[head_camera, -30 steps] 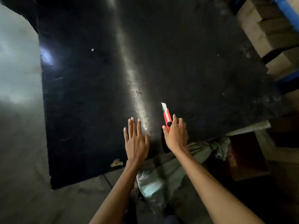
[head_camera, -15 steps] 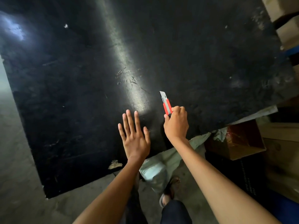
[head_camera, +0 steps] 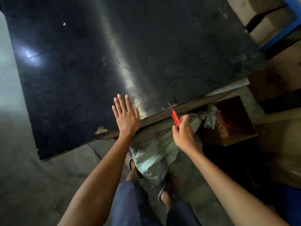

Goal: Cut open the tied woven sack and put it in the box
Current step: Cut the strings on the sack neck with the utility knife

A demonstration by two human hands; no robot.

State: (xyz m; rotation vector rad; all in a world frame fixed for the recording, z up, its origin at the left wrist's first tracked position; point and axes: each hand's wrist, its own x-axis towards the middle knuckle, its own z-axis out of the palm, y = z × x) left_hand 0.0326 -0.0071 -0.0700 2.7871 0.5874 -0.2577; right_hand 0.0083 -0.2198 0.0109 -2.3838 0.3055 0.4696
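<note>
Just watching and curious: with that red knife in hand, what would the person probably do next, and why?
Probably lower the right hand and its red knife to the tied neck of the woven sack. The sack is tied shut on the floor beside the open box.

The table top (head_camera: pixel 81 70) is black, with a pale shiny stripe down the middle and a small tan chip near its front edge. The knife (head_camera: pixel 176 119) has a bright red handle and a silver blade. The sack (head_camera: pixel 156 149) is pale green-grey with a light blue patch low down. The box (head_camera: pixel 234 121) is brown outside and dark red-brown inside. The floor (head_camera: pixel 40 185) is grey. The person's trousers (head_camera: pixel 130 206) are dark blue. The frame (head_camera: pixel 280 35) by the tan boxes at the far right corner is blue.
</note>
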